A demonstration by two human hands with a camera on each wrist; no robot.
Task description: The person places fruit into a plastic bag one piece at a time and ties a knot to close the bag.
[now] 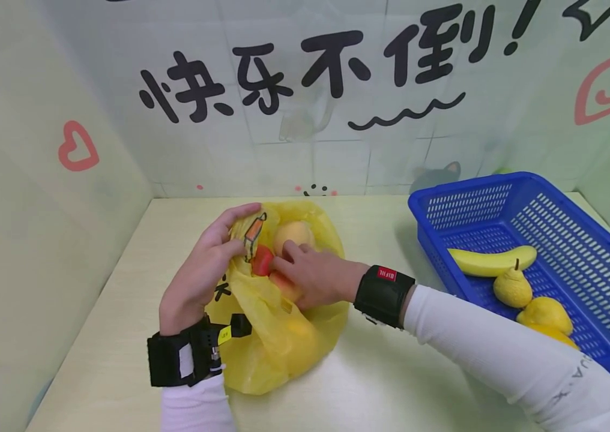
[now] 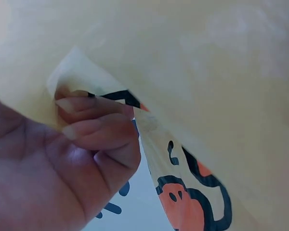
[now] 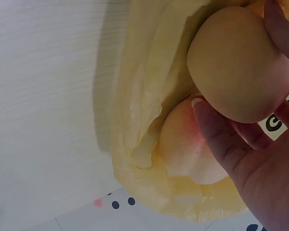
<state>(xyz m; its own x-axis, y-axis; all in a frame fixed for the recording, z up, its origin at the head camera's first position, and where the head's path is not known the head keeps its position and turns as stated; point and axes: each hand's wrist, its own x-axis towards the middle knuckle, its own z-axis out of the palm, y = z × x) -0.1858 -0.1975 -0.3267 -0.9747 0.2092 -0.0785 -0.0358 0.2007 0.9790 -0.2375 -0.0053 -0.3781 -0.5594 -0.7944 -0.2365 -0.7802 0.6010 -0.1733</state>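
Observation:
On the table stands a yellow plastic bag (image 1: 289,342) with its mouth open. My left hand (image 1: 197,264) pinches the bag's rim at the left; in the left wrist view the fingers of the left hand (image 2: 101,139) are curled over the thin film. Inside the bag mouth, my right hand (image 1: 318,276) grips a peach (image 3: 238,62), with fingers on either side of it. A second peach (image 3: 185,144), blushed pink, lies in the bag beside that one. Between the hands shows a red round item (image 1: 263,261), partly hidden. The bag's lower contents are hidden.
At the right stands a blue plastic basket (image 1: 597,264) with perforated walls. It holds a banana (image 1: 499,261), a pear (image 1: 513,288), a yellow lemon-like fruit (image 1: 545,315) and another yellow item partly behind the right sleeve. A printed wall (image 1: 310,162) closes off the back.

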